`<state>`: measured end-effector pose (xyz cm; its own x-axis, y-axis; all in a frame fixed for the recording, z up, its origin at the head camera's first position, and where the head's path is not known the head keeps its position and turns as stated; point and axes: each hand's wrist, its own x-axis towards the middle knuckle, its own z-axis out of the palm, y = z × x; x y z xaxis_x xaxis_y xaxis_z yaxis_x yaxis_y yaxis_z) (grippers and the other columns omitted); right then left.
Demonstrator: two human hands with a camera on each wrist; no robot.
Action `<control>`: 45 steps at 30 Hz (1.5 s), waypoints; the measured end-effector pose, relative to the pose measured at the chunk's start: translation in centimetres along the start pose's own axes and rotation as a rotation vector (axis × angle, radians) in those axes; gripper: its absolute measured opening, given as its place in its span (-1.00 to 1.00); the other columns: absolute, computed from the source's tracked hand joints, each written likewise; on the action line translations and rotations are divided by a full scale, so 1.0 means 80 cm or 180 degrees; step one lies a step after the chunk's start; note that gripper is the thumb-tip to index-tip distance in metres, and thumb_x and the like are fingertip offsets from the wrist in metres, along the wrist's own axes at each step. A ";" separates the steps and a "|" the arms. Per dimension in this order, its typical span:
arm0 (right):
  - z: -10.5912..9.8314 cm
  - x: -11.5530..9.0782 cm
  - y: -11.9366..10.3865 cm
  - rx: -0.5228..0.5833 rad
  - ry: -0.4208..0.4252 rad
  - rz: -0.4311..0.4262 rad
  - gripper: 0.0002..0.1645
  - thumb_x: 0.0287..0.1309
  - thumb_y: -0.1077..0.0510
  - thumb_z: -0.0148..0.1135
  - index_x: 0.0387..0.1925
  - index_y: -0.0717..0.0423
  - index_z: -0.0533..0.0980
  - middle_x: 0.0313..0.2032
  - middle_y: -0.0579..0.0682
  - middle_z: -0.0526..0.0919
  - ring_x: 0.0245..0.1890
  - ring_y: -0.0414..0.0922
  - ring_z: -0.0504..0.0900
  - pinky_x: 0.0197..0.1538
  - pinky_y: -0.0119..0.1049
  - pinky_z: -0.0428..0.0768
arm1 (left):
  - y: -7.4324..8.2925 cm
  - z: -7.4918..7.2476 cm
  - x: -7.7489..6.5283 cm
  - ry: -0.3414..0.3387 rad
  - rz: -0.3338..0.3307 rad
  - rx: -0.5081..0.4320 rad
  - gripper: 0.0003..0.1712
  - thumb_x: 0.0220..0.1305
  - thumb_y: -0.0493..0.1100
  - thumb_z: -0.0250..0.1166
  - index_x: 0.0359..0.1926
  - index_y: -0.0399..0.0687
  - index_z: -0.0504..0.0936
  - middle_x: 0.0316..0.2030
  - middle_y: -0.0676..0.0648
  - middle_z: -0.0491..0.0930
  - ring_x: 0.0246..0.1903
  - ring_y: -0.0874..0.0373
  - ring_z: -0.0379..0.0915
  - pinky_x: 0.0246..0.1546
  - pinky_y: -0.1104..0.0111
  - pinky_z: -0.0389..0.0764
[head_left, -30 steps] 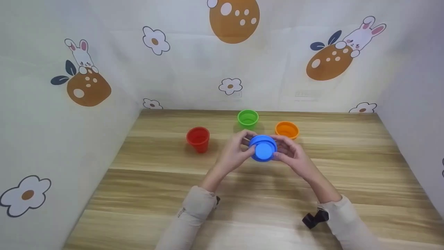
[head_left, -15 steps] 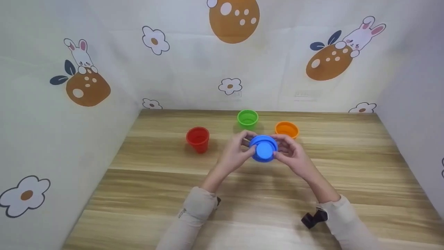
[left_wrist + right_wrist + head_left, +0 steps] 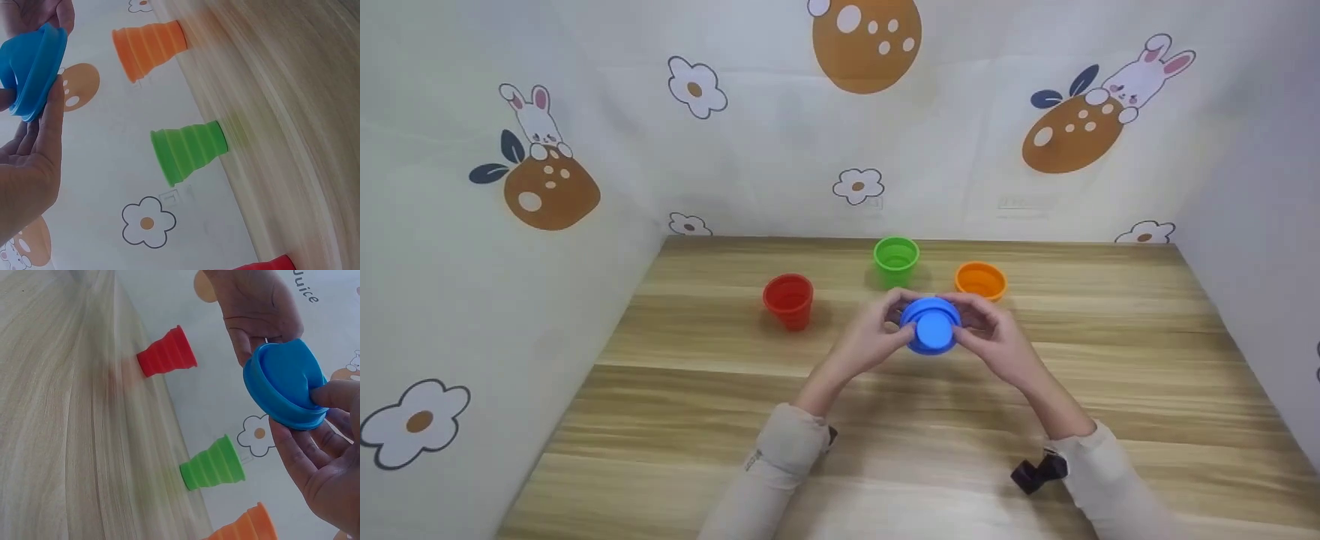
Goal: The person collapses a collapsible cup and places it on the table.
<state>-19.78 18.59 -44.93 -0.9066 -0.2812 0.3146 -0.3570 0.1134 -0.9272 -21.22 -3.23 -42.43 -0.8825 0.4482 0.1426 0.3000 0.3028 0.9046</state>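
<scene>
A blue collapsible cup [image 3: 934, 330], partly folded, is held up above the table between both hands, its round base facing the head camera. My left hand [image 3: 872, 336] grips its left side, thumb on the base part and fingers behind the rim. On the opposite side my right hand [image 3: 1001, 341] pinches it the same way. Seen from the right wrist, the blue cup [image 3: 289, 382] has its wall pushed in and dented under the right thumb. In the left wrist view the cup's rim [image 3: 48, 70] rests against the left fingers.
Upright on the wooden table [image 3: 697, 420] stand a red cup [image 3: 789, 300] at left, a green cup [image 3: 896, 259] at the back and an orange cup [image 3: 981, 281] behind the right hand. Patterned white walls [image 3: 772, 150] enclose the back and sides.
Both hands and the blue cup have come slightly down and toward the person, uncovering more of the green cup. The cup's base has tilted a little; the other cups have stayed put.
</scene>
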 end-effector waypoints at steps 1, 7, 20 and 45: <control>0.000 0.000 0.001 0.0055 0.0005 0.0016 -0.52 0.24 0.44 0.19 0.20 0.39 0.45 -0.04 -0.21 0.66 -0.05 -0.31 0.64 0.07 -0.51 0.62 | 0.000 0.001 0.001 0.0025 0.0006 -0.0019 -0.57 0.29 -0.33 0.22 0.19 -0.18 0.52 0.06 -0.17 0.63 0.01 0.04 0.56 0.12 0.19 0.64; -0.002 0.001 0.002 0.0400 -0.0129 0.0102 -0.45 0.29 0.41 0.13 0.30 0.43 0.33 0.03 -0.27 0.64 0.01 -0.28 0.65 0.08 -0.44 0.65 | 0.002 0.003 0.001 0.0211 0.0040 -0.0022 -0.59 0.28 -0.35 0.23 0.16 -0.23 0.51 0.02 -0.20 0.64 -0.01 0.04 0.56 0.06 0.28 0.66; -0.004 0.002 -0.002 0.0732 -0.0135 0.0300 -0.33 0.26 0.40 0.20 0.36 0.39 0.24 0.06 -0.23 0.63 0.03 -0.22 0.67 0.05 -0.35 0.70 | 0.003 0.006 0.005 0.0520 0.0162 -0.0086 -0.60 0.30 -0.36 0.22 0.16 -0.27 0.49 0.05 -0.23 0.63 0.01 -0.02 0.61 0.07 0.30 0.66; 0.001 0.005 0.000 0.0481 0.0008 0.0241 -0.33 0.19 0.45 0.22 0.32 0.40 0.26 0.07 -0.30 0.62 0.08 -0.30 0.62 0.16 -0.47 0.59 | 0.005 0.010 0.004 0.0396 0.0104 -0.0327 -0.53 0.31 -0.18 0.34 0.17 -0.27 0.47 0.11 -0.24 0.60 0.10 -0.03 0.57 0.16 0.20 0.63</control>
<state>-20.13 18.43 -44.83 -0.9303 -0.2749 0.2429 -0.2497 -0.0104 -0.9683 -21.10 -2.32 -42.32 -0.9129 0.3467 0.2154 0.2961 0.1993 0.9341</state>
